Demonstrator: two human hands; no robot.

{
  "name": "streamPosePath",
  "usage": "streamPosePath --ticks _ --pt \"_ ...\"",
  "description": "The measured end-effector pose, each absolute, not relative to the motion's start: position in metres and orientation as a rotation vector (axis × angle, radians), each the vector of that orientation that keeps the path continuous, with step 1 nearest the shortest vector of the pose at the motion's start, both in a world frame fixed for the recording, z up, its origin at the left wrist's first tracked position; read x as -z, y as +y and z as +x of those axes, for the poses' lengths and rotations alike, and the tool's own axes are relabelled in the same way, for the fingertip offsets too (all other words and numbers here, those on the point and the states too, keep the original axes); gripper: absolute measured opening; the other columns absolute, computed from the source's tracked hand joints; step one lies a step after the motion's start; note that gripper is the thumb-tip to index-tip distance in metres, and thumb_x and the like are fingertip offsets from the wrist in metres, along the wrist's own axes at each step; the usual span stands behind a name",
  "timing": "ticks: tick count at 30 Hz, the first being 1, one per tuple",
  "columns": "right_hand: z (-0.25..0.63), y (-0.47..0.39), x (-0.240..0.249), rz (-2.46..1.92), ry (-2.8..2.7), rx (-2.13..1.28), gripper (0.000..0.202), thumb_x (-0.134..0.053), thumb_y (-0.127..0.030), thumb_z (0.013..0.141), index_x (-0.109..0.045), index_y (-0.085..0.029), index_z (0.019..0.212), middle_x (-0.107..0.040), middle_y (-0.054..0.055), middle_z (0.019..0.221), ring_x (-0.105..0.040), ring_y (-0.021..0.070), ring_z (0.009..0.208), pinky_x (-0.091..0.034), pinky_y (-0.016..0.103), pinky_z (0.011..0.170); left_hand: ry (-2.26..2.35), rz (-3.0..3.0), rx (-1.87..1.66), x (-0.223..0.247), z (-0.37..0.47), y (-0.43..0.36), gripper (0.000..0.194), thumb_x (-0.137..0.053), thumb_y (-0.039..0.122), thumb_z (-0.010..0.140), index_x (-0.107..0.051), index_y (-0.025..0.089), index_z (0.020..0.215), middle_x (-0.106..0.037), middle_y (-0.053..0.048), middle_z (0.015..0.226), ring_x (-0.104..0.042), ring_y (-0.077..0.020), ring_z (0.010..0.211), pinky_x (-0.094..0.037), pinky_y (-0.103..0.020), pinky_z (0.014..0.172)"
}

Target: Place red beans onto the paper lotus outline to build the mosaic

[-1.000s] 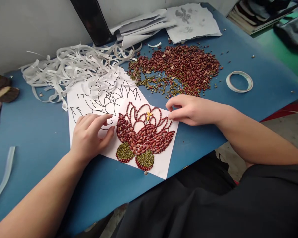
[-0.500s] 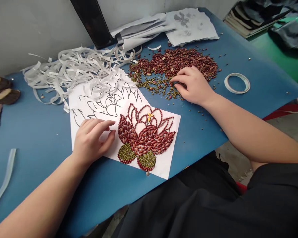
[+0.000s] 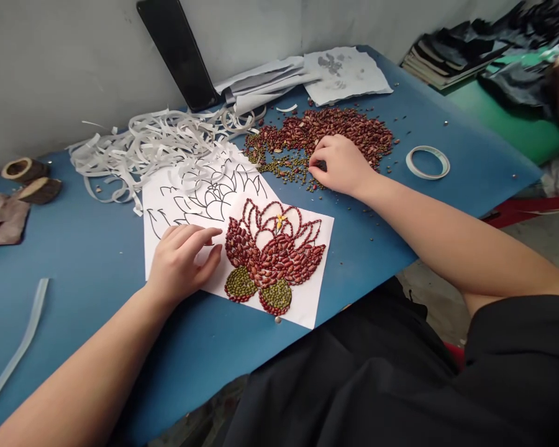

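Observation:
A flower picture made of red and green beans (image 3: 284,257) lies on a white sheet near the table's front edge. My left hand (image 3: 179,257) rests at its left side on another white sheet with a black line flower drawing (image 3: 217,192), thumb and forefinger apart, holding nothing visible. My right hand (image 3: 338,162) is at the near edge of a heap of red beans (image 3: 354,127), where smaller green beans (image 3: 284,166) are scattered. Its fingers are bent down and drawn together in a pinch. What lies between those fingertips is too small or hidden to make out.
Curled white paper strips (image 3: 153,146) cover the back left. A black phone-like slab (image 3: 179,56) leans on the wall beside folded papers (image 3: 265,81). A roll of tape (image 3: 427,162) lies to the right, and wood pieces (image 3: 40,189) at the far left.
The view has shifted slightly. My right hand's fingers have curled in closer together at the beans. My left hand keeps its place beside the bean flower.

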State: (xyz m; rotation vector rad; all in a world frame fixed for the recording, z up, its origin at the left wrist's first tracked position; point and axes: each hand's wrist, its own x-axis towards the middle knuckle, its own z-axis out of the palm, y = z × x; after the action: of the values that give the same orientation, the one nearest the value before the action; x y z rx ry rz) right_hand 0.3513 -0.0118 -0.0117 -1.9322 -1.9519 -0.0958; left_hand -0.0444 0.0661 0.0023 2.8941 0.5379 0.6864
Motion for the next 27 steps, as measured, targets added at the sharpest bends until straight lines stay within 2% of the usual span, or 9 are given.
streamPosePath --ticks 4,9,13,16,20,24,27 --pt "0.345 0.0 0.01 -2.063 -1.97 0.114 0.029 -0.051 -0.029 0.095 -0.075 -0.015 0.087 -0.069 0.018 0.098 -0.059 0.0353 0.099 -0.048 0.057 0.091 0.464 2.918 -0.737 -0.003 -0.045 0.066 0.018 -0.06 0.019 0.094 -0.065 0.024 0.111 -0.072 -0.003 0.083 -0.067 -0.0214 0.076 -0.051 -0.036 0.077" --pt "0.339 0.006 0.008 -2.076 -2.154 0.269 0.024 -0.053 -0.023 0.089 -0.072 -0.01 0.095 -0.07 0.022 0.106 -0.061 0.0406 0.106 -0.048 0.058 0.091 0.47 2.935 -0.721 -0.002 -0.046 0.067 0.019 -0.059 0.02 0.094 -0.063 0.023 0.112 -0.071 -0.003 0.084 -0.067 -0.0212 0.077 -0.05 -0.036 0.078" --pt "0.343 0.001 -0.003 -2.089 -2.142 0.201 0.021 -0.052 -0.019 0.088 -0.071 -0.014 0.096 -0.072 0.018 0.099 -0.065 0.033 0.094 -0.049 0.048 0.087 0.429 2.954 -0.759 -0.001 -0.046 0.067 0.02 -0.06 0.018 0.094 -0.063 0.022 0.114 -0.071 -0.003 0.083 -0.066 -0.0211 0.076 -0.05 -0.035 0.077" --pt "0.345 -0.015 -0.016 -2.094 -2.08 0.07 0.015 -0.056 -0.019 0.085 -0.07 -0.018 0.088 -0.072 0.011 0.086 -0.065 0.0265 0.081 -0.049 0.042 0.082 0.394 2.954 -0.781 -0.001 -0.046 0.068 0.022 -0.062 0.016 0.093 -0.063 0.021 0.115 -0.071 -0.003 0.084 -0.066 -0.0212 0.076 -0.05 -0.035 0.077" --pt "0.339 -0.048 -0.029 -1.971 -2.03 -0.116 0.008 -0.06 -0.018 0.081 -0.067 -0.02 0.078 -0.072 0.004 0.077 -0.066 0.0196 0.073 -0.049 0.035 0.078 0.366 2.946 -0.799 0.001 -0.046 0.07 0.021 -0.062 0.016 0.093 -0.063 0.021 0.114 -0.07 -0.002 0.083 -0.065 -0.02 0.074 -0.05 -0.034 0.075" --pt "0.329 -0.078 -0.028 -1.705 -2.036 -0.391 0.007 -0.064 -0.025 0.085 -0.07 -0.022 0.084 -0.075 0.001 0.083 -0.069 0.0168 0.075 -0.051 0.03 0.074 0.344 2.952 -0.805 0.001 -0.046 0.07 0.021 -0.063 0.015 0.093 -0.063 0.019 0.113 -0.068 -0.002 0.082 -0.064 -0.0199 0.073 -0.049 -0.034 0.073" --pt "0.323 -0.093 -0.02 -1.531 -2.099 -0.56 0.011 -0.063 -0.028 0.091 -0.072 -0.023 0.092 -0.077 0.002 0.092 -0.071 0.017 0.081 -0.053 0.031 0.078 0.34 2.95 -0.805 0.001 -0.045 0.07 0.021 -0.064 0.014 0.093 -0.063 0.019 0.113 -0.067 -0.002 0.081 -0.063 -0.0198 0.072 -0.049 -0.034 0.073"
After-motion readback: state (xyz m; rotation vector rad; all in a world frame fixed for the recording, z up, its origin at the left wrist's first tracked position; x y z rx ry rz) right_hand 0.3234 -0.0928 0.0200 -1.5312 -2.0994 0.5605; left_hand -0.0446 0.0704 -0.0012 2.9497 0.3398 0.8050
